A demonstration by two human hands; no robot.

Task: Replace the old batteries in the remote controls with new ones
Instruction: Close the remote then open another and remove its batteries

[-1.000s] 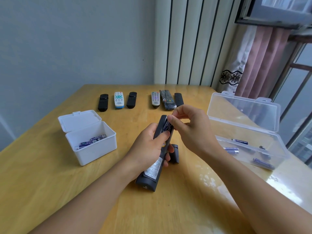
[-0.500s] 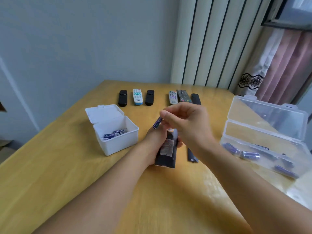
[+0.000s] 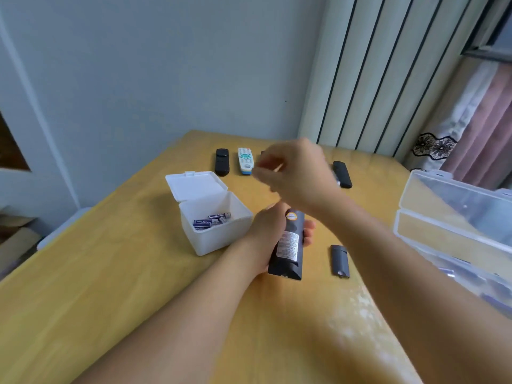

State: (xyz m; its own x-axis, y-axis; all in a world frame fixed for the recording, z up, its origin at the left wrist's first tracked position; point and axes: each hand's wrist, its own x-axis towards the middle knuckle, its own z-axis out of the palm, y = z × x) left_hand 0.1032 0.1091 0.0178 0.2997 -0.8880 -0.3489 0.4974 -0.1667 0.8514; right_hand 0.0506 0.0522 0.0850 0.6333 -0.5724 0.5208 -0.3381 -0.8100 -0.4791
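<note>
The left hand [image 3: 266, 234] grips a dark grey remote control [image 3: 288, 245], fingers curled round its sides, holding it back-side up with its near end just above the wooden table [image 3: 110, 300]. A white printed label and a round orange sticker sit on the remote's matte plastic back. The right hand [image 3: 296, 173] hovers above and beyond it, blurred; its fingers are curled together as if pinching, but whether anything is between them cannot be told.

Just left of the left hand stands a small white plastic box [image 3: 216, 231], its hinged lid [image 3: 194, 187] tipped back, with several blue-labelled batteries [image 3: 212, 219] lying loose inside. Its right wall is just beside the left wrist. To the right of the held remote, a grey battery cover [image 3: 339, 261], a narrow rounded strip, lies flat on the table, apart from the remote.

At the right edge a clear plastic case [image 3: 443, 234] lies open, its lid raised toward the curtain; blurred batteries show through its near wall.

Along the far side of the table lie a black remote [image 3: 222, 162], a white remote with teal buttons [image 3: 245, 160] just beside it, and another black remote [image 3: 342, 174] farther right, partly hidden by the right hand. A broad stretch of smooth yellow wood lies bare between the forearms and the near edge, glossy with pale reflections at the right.
</note>
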